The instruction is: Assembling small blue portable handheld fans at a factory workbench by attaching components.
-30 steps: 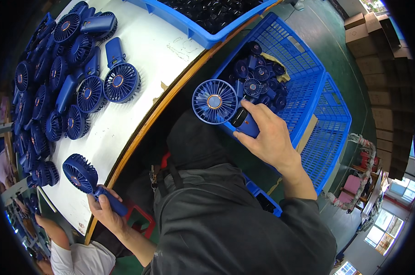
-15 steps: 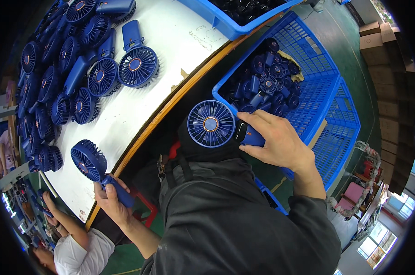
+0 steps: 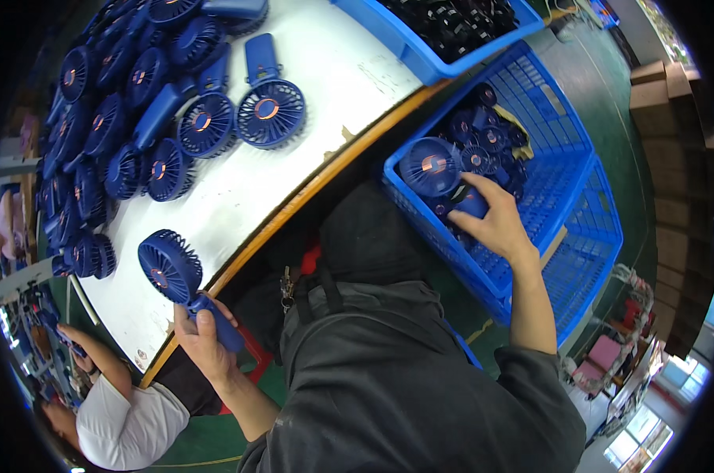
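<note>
My left hand point(image 3: 205, 335) grips the handle of a dark blue handheld fan point(image 3: 170, 266), its round caged head tilted up beside the table's edge. Over the blue plastic crate point(image 3: 563, 110), my right hand point(image 3: 495, 219) is closed on the handle of a second handheld fan point(image 3: 431, 166). That fan's head is slightly blurred and overlaps the crate's near rim. Several more blue fans point(image 3: 495, 140) lie heaped inside the crate. On the white table point(image 3: 325, 94), a large pile of the same fans point(image 3: 148, 75) covers the far left.
A blue tray point(image 3: 420, 59) of small black parts sits at the table's far corner. Another blue crate point(image 3: 589, 229) stands right of the first. Stacked cartons point(image 3: 658, 158) line the right side. At lower left, a person in a white shirt point(image 3: 132, 422) works at the table.
My right hand has carried its fan away from my lap, up and right over the crate. The left hand still holds its fan. The view has shifted slightly.
</note>
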`<action>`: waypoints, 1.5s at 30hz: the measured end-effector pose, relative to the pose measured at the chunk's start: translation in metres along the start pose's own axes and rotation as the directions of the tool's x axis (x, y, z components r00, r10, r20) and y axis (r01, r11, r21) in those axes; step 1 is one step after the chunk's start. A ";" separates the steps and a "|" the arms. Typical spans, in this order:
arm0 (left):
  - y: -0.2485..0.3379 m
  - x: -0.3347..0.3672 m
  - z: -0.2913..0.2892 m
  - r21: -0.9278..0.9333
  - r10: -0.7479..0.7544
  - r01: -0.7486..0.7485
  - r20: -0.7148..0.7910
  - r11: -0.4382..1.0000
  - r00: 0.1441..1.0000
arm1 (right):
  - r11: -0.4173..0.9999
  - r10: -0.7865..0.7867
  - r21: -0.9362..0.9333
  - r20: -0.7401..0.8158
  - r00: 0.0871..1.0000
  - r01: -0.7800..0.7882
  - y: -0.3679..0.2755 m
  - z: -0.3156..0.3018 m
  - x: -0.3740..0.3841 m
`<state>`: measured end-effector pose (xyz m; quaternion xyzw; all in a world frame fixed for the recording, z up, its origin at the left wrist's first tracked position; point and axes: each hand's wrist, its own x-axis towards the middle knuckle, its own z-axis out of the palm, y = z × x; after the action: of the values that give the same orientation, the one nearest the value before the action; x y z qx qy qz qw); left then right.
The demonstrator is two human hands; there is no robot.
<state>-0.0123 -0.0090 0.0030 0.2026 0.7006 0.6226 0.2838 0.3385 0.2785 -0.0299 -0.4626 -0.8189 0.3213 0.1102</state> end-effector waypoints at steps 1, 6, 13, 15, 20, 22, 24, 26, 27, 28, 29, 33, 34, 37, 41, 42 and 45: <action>0.001 0.001 0.006 -0.018 0.009 -0.010 -0.030 1.000 1.000 | 0.995 0.096 0.009 -0.145 0.985 -0.096 0.035 0.013 -0.003; 0.012 -0.001 0.011 -0.080 0.009 -0.011 -0.028 0.997 1.000 | 0.679 0.727 0.507 -0.364 0.582 -0.532 0.236 0.077 -0.026; 0.018 -0.014 0.013 -0.098 -0.070 0.069 -0.012 0.993 0.997 | 0.698 0.686 0.077 -0.356 0.634 -0.712 0.293 0.114 -0.029; 0.019 -0.011 0.020 -0.170 -0.121 0.121 0.010 0.978 0.993 | 0.851 0.507 0.092 -0.399 0.764 -0.517 0.248 0.107 -0.009; 0.012 -0.011 0.040 -0.394 -0.057 0.091 0.098 0.914 0.994 | 0.665 0.080 0.735 0.113 0.990 -0.137 -0.054 0.098 0.013; 0.012 -0.012 0.047 -0.424 -0.013 0.040 0.065 0.905 0.998 | 0.579 -0.258 0.805 0.330 0.908 -0.128 -0.125 0.109 0.004; 0.011 -0.015 0.051 -0.447 0.023 0.008 0.062 0.895 0.998 | 0.416 -0.441 0.879 0.418 0.794 -0.232 -0.170 0.126 -0.004; 0.008 -0.018 0.053 -0.460 0.046 -0.015 0.057 0.888 0.997 | 0.365 -0.476 0.867 0.486 0.732 -0.339 -0.201 0.139 -0.011; 0.005 -0.021 0.052 -0.457 0.048 -0.009 0.074 0.890 0.996 | 0.462 -0.469 0.842 0.498 0.729 -0.277 -0.211 0.143 -0.011; 0.003 -0.020 0.049 -0.470 0.040 -0.005 0.063 0.883 0.997 | 0.469 -0.468 0.838 0.505 0.725 -0.280 -0.216 0.144 -0.010; 0.000 -0.018 0.044 -0.484 0.032 -0.003 0.052 0.875 0.998 | 0.480 -0.460 0.819 0.541 0.704 -0.315 -0.219 0.146 -0.009; -0.002 0.001 0.026 -0.560 0.033 -0.092 -0.115 0.823 0.993 | 0.576 -0.452 0.763 0.596 0.663 -0.293 -0.216 0.148 -0.006; 0.001 0.007 0.022 -0.514 0.066 -0.124 -0.129 0.849 0.989 | 0.644 -0.448 0.725 0.617 0.647 -0.245 -0.212 0.149 -0.003; -0.011 0.016 0.015 -0.395 -0.021 -0.051 -0.175 0.917 0.984 | 0.848 -0.451 0.503 0.516 0.728 0.170 -0.227 0.140 -0.008; -0.007 0.025 0.015 -0.710 -0.319 0.505 0.393 0.491 0.863 | 0.606 -0.795 0.382 0.287 0.534 0.697 -0.246 0.129 0.000; -0.004 0.026 0.020 -0.763 -0.219 0.466 0.411 0.449 0.885 | 0.620 -0.784 0.351 0.276 0.555 0.702 -0.249 0.118 0.007; 0.013 0.016 0.047 -0.777 0.195 0.262 0.439 0.573 0.877 | 0.635 -0.721 0.193 0.496 0.484 0.748 -0.266 0.078 0.034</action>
<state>0.0052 0.0390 0.0100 0.1815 0.2430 0.7980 0.5208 0.0999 0.1768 0.0728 0.0371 -0.9408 0.3369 -0.0053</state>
